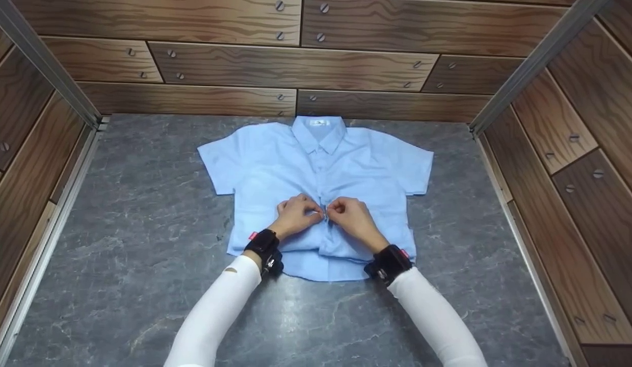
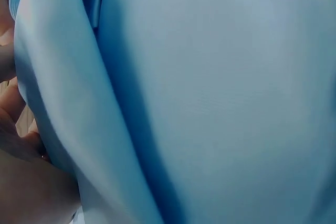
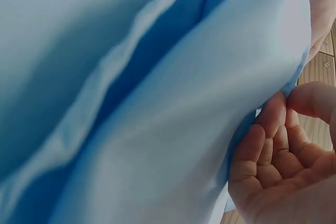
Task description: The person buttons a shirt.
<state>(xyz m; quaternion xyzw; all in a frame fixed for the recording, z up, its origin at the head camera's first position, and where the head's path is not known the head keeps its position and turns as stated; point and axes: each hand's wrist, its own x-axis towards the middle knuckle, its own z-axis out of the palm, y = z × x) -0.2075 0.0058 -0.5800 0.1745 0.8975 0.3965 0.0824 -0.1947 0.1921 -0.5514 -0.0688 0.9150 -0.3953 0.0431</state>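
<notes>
A light blue short-sleeved shirt [image 1: 275, 168] lies front up, its collar [image 1: 320, 133] toward the back wall. Both hands meet at its front opening, low on the chest. My left hand [image 1: 298, 214] pinches the placket edge from the left with thumb and forefinger. From the right, my right hand [image 1: 352, 216] pinches the facing edge. The right wrist view shows the right thumb [image 3: 315, 98] and forefinger closed on the cloth, the other fingers curled. In the left wrist view, raised cloth [image 2: 210, 98] covers most of the left hand [image 2: 31, 182]. Fingertips hide the button there.
The shirt's back hem [image 1: 321, 270] shows below the lifted front panels. Grey marbled tabletop [image 1: 142, 229] surrounds the shirt. Wood-patterned walls [image 1: 234, 61] with metal corner posts [image 1: 530, 66] stand at the back and both sides. Each wrist wears a black camera band [image 1: 390, 262].
</notes>
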